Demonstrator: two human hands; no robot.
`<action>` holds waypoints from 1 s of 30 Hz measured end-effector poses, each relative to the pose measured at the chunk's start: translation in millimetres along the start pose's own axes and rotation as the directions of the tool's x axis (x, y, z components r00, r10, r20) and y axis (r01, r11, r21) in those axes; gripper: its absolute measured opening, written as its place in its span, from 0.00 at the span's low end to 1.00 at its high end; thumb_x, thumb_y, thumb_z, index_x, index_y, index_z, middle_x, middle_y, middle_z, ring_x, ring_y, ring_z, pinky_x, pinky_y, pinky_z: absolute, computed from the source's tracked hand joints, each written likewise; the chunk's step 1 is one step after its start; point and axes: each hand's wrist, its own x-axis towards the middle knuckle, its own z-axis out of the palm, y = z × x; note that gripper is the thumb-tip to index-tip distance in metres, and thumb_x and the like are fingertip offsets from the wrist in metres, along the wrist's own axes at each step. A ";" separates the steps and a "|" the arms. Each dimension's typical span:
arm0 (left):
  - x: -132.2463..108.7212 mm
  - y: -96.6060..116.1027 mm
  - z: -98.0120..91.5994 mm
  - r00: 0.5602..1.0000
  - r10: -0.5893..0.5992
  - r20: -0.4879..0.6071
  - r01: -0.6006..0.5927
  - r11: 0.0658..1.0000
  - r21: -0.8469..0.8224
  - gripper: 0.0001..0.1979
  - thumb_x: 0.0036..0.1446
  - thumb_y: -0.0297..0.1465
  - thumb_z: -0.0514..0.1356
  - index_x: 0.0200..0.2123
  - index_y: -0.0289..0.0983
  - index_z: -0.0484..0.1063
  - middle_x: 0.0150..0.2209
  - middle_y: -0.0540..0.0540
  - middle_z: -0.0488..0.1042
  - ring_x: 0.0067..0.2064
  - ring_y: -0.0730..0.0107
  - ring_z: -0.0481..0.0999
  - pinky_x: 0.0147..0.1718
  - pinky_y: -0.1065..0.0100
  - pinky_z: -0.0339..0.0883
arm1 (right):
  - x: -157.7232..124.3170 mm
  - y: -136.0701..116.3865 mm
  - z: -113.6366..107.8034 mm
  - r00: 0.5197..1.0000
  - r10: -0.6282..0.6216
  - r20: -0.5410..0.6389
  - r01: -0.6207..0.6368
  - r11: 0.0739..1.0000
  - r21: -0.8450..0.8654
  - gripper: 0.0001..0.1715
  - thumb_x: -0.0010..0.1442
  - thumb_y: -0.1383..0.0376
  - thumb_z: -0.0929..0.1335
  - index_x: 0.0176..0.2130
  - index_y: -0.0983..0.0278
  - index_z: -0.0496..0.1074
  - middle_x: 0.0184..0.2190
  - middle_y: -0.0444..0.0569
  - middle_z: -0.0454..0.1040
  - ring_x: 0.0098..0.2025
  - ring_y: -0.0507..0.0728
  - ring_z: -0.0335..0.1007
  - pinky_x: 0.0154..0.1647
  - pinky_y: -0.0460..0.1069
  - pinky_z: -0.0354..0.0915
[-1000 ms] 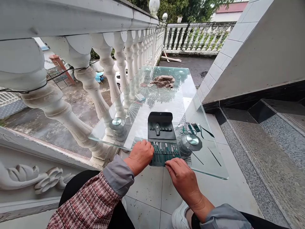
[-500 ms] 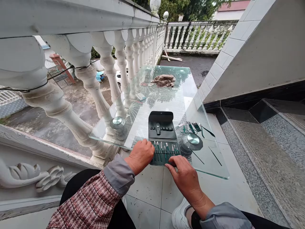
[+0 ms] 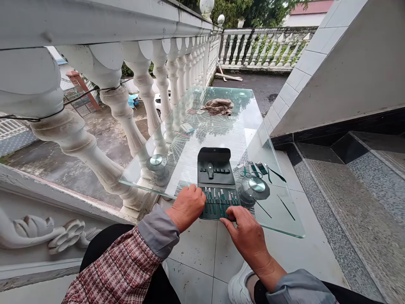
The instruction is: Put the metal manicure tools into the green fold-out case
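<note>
A black manicure case lies unfolded at the near edge of the glass table. Its lower panel holds a row of slim green-handled tools under elastic loops, and a leaf-shaped dark piece sits on the upper panel. My left hand has its fingers curled closed on the case's left edge. At the lower right corner, my right hand pinches the case with thumb and fingers; its fingertips partly hide that corner. Right of the case lie small scissors, nail clippers and nippers.
The glass table has round metal-topped supports beneath it. Two thin dark sticks lie at its right. Farther back are a crumpled brown cloth and a small card. A white balustrade runs along the left; steps rise at right.
Almost nothing differs. Both hands keep their places on the case, and the view has shifted very slightly.
</note>
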 end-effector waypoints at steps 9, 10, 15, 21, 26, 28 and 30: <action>-0.7 0.2 0.4 1.000 -0.003 -0.012 0.003 1.000 0.000 0.08 0.55 0.17 0.52 0.32 0.31 0.67 0.30 0.40 0.69 0.35 0.59 0.68 0.28 0.65 0.59 | -3.0 3.6 -4.8 0.999 0.040 -0.003 -0.040 0.999 0.002 0.05 0.58 0.62 0.65 0.33 0.60 0.62 0.26 0.44 0.68 0.29 0.53 0.64 0.27 0.47 0.58; -0.7 0.3 0.5 1.000 -0.002 -0.012 0.002 1.000 0.000 0.08 0.55 0.16 0.51 0.32 0.31 0.67 0.30 0.40 0.68 0.35 0.59 0.68 0.28 0.65 0.59 | -3.4 3.9 -4.9 0.999 0.037 -0.004 -0.037 0.999 0.000 0.06 0.58 0.62 0.65 0.33 0.60 0.62 0.26 0.44 0.68 0.29 0.53 0.64 0.27 0.47 0.58; -0.5 0.7 0.4 1.000 -0.001 -0.004 0.001 1.000 0.006 0.08 0.55 0.16 0.52 0.32 0.31 0.67 0.30 0.40 0.69 0.35 0.59 0.69 0.28 0.65 0.59 | -1.8 2.6 -2.9 1.000 0.030 0.005 -0.030 1.000 -0.003 0.06 0.58 0.63 0.65 0.32 0.61 0.62 0.26 0.44 0.67 0.29 0.53 0.62 0.27 0.47 0.57; 0.5 1.0 0.3 1.000 0.006 0.008 -0.006 1.000 0.016 0.09 0.54 0.16 0.52 0.32 0.31 0.68 0.30 0.40 0.69 0.35 0.59 0.69 0.28 0.65 0.60 | 3.0 0.8 0.4 0.999 0.032 0.007 -0.032 0.999 -0.016 0.06 0.58 0.63 0.65 0.32 0.61 0.62 0.26 0.44 0.67 0.29 0.53 0.61 0.28 0.47 0.56; 0.0 1.1 0.3 1.000 0.005 0.003 -0.005 1.000 0.015 0.09 0.54 0.16 0.51 0.33 0.31 0.68 0.30 0.40 0.69 0.35 0.59 0.69 0.28 0.65 0.60 | 3.3 2.1 1.1 0.999 0.042 0.018 -0.042 0.999 -0.012 0.06 0.58 0.62 0.65 0.31 0.61 0.62 0.26 0.44 0.67 0.30 0.53 0.62 0.28 0.47 0.56; -0.6 1.0 1.0 1.000 -0.001 -0.009 0.001 1.000 0.003 0.08 0.55 0.17 0.52 0.32 0.31 0.68 0.30 0.40 0.69 0.35 0.60 0.68 0.29 0.65 0.60 | 3.1 3.4 -0.4 0.998 0.052 0.022 -0.052 0.999 0.001 0.07 0.58 0.62 0.66 0.32 0.61 0.62 0.26 0.44 0.67 0.30 0.53 0.62 0.28 0.47 0.56; -1.1 0.9 1.8 1.000 -0.006 -0.022 0.006 1.000 -0.010 0.07 0.55 0.17 0.52 0.32 0.31 0.68 0.30 0.40 0.69 0.36 0.61 0.68 0.30 0.65 0.60 | 3.1 5.0 -3.4 0.998 0.063 0.018 -0.063 0.998 0.011 0.06 0.58 0.62 0.65 0.32 0.61 0.63 0.26 0.44 0.68 0.30 0.53 0.62 0.29 0.47 0.57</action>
